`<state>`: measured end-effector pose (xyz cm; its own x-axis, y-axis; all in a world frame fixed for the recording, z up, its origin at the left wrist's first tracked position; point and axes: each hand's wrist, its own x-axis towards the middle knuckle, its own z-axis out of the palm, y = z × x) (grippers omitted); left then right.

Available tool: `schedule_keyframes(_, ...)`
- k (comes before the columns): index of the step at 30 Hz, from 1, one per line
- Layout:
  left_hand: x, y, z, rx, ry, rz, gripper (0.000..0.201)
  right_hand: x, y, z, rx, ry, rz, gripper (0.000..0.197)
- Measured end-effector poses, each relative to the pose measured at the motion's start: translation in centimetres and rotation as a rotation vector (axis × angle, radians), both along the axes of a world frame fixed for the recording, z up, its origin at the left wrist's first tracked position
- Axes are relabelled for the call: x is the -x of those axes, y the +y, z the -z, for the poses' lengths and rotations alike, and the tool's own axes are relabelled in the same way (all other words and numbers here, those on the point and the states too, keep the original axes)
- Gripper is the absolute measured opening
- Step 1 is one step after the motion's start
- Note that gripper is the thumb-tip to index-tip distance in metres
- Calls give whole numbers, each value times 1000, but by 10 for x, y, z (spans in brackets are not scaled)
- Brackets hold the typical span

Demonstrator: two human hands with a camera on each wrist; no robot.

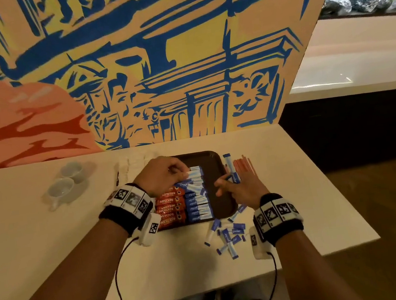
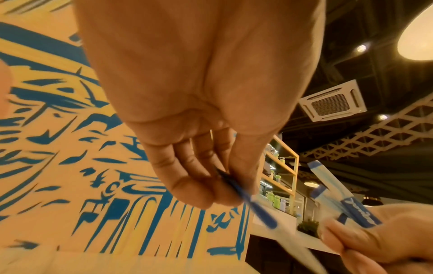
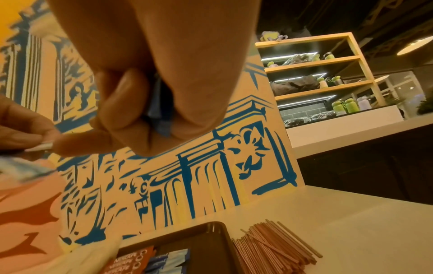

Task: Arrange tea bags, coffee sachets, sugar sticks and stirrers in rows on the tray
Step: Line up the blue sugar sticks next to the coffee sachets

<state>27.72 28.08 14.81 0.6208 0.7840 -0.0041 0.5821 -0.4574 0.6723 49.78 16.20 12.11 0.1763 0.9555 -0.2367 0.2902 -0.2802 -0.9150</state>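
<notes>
Left hand [image 1: 163, 176] pinches a sugar stick [image 1: 195, 172] at mid-frame; right hand [image 1: 241, 189] grips spare sticks [image 1: 233, 178]. Lay it flush atop the row [image 1: 197, 196], ends aligned.

I'm seeing a dark tray [image 1: 214, 165] looking like smooth plastic with a dull sheen. The sugar sticks [image 1: 198, 194] and red coffee sachets [image 1: 170, 207] are showing glossy printed paper or foil wrappers. The table [image 1: 285, 214] is looking smooth and matt; the cups [image 1: 61, 190] are looking glazed.
</notes>
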Motion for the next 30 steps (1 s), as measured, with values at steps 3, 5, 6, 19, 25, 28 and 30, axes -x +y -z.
schedule_keyframes(3, -9, 27, 24, 57, 41, -72, 2, -11, 31, 13, 63, -21, -42, 23)
schedule_keyframes(5, -18, 43, 44, 72, 41, -134, 7, -14, 54, 28, 110, -47, -75, 27)
schedule_keyframes(6, -24, 51, 53, 84, 36, -162, 6, -15, 65, 37, 137, -61, -93, 29)
schedule_keyframes(19, -73, 152, 125, 163, -95, -357, 6, -37, 191, 95, 347, 179, -18, 18)
schedule_keyframes(25, -76, 195, 138, 100, 42, -382, 10, -49, 235, 117, 319, -275, -63, 32)
schedule_keyframes(28, -87, 210, 140, 88, 172, -319, 12, -51, 252, 135, 364, -293, -31, 30)
schedule_keyframes(30, -97, 218, 144, 103, 218, -267, 11, -52, 260, 143, 397, -342, -48, 32)
